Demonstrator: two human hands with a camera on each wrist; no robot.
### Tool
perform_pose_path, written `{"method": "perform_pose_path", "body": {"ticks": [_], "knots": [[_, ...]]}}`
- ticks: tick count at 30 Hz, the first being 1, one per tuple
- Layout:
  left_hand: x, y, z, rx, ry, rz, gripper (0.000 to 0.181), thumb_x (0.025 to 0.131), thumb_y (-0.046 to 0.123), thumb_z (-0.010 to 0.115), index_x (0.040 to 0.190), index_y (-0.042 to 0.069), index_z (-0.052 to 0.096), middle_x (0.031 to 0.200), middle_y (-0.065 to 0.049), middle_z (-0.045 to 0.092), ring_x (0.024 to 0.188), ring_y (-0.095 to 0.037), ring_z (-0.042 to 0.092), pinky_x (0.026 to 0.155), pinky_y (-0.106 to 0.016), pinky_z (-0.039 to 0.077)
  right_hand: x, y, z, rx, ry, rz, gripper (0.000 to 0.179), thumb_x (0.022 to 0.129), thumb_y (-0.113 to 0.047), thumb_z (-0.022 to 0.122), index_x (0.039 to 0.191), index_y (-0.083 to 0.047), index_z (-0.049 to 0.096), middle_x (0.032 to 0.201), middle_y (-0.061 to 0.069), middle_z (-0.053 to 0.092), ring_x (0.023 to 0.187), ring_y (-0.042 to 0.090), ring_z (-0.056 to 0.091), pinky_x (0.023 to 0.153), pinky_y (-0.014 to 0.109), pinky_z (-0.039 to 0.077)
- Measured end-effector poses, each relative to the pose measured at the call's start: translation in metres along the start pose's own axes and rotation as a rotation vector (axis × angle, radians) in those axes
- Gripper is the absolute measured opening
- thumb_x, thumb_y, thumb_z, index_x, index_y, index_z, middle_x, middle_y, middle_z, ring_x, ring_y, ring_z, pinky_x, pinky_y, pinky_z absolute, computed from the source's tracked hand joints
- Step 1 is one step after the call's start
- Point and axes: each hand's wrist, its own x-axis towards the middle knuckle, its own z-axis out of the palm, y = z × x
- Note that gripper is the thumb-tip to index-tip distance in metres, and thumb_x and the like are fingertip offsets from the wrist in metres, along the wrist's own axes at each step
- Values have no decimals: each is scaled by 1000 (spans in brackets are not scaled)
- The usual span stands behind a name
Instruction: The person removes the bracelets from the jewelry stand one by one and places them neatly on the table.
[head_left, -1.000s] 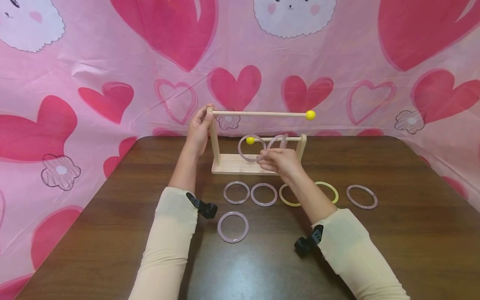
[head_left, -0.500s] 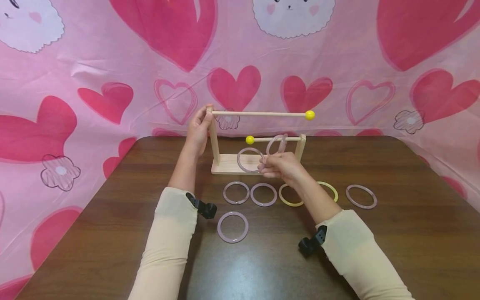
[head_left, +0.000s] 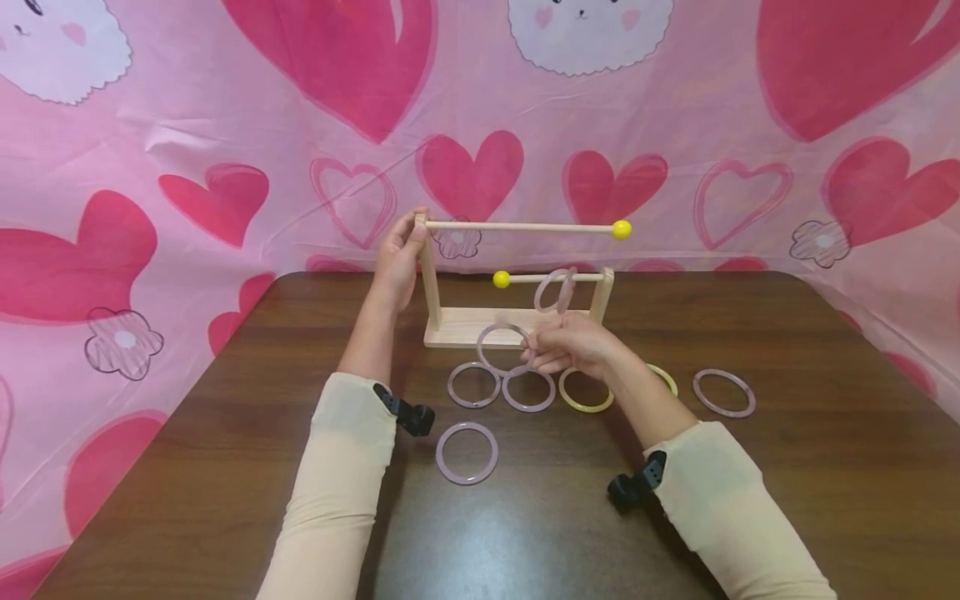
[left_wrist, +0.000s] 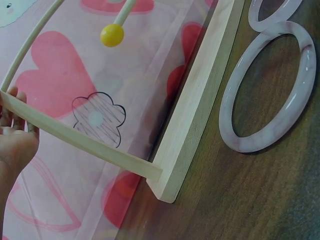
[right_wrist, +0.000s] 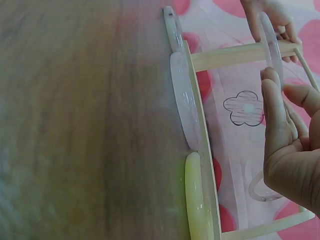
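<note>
A wooden bangle stand [head_left: 465,329] stands on the table, with two rods tipped by yellow balls. My left hand [head_left: 399,257] grips the top of its left post. Thumb and fingers of my right hand [head_left: 577,343] pinch a pale purple bangle [head_left: 479,348] by its right edge, in front of the stand's base and above the table. That bangle [right_wrist: 271,42] appears nearly edge-on in the right wrist view. Pale bangles [head_left: 537,293] hang on the lower rod [head_left: 517,279], while the upper rod [head_left: 525,226] carries none.
Several bangles lie before the stand: two purple ones, left [head_left: 449,386] and right [head_left: 528,409], a yellow bangle [head_left: 587,409], and another yellow bangle [head_left: 672,382] partly behind my right forearm. A purple bangle [head_left: 467,481] lies nearer; another bangle [head_left: 738,415] lies far right. Heart-patterned cloth [head_left: 300,100] hangs behind.
My right hand has lowered the pinched bangle from the lower rod's yellow ball to just above the row of bangles on the table. The left hand has stayed on the post.
</note>
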Motion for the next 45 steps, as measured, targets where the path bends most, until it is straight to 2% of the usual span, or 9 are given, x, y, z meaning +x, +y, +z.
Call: {"method": "perform_pose_path", "body": {"ticks": [4,11,16,24,32,37,45], "knots": [[1,-1,0,4,-2,1,34,97,5,43,129,-7,43,95,5,56,100,-21,48,87,-23,38,-2,3,-3,-45,-86,21,32,86,4,52,109,26,48,76,12,67,60,12,64,58,26,53],[1,-1,1,8,0,-3,34,97,5,43,129,-7,43,94,5,56,100,-20,48,86,-23,38,-7,2,-7,-120,-184,57,26,87,4,50,104,23,54,75,12,67,62,13,64,59,28,53],[0,1,1,2,-3,3,30,96,5,43,125,-5,46,94,5,56,99,-19,48,86,-24,38,-11,2,-10,-151,-269,85,28,87,3,50,105,25,52,76,11,67,62,12,64,58,26,53],[-1,2,1,3,-6,5,29,96,6,44,124,-4,48,94,5,56,95,-15,49,87,-24,38,-16,6,-12,-233,-380,133,27,83,4,51,99,25,55,75,15,67,62,13,65,56,24,52],[0,1,1,-7,-2,9,27,96,5,44,122,-2,49,95,4,57,101,-22,48,87,-24,38,-20,7,-12,-345,-447,165,22,80,5,53,93,19,62,75,18,67,60,14,65,55,25,52],[0,1,2,1,-6,10,32,97,5,44,126,-8,44,95,5,57,108,-31,44,87,-24,37,-22,7,-10,-427,-483,214,19,81,3,56,92,14,65,77,17,67,61,13,65,56,25,52],[0,0,1,0,-2,-1,32,96,5,43,126,-9,43,94,5,57,105,-27,45,86,-23,37,-20,8,-6,-504,-513,276,17,81,2,58,94,11,66,78,16,68,64,13,65,59,26,53]]}}
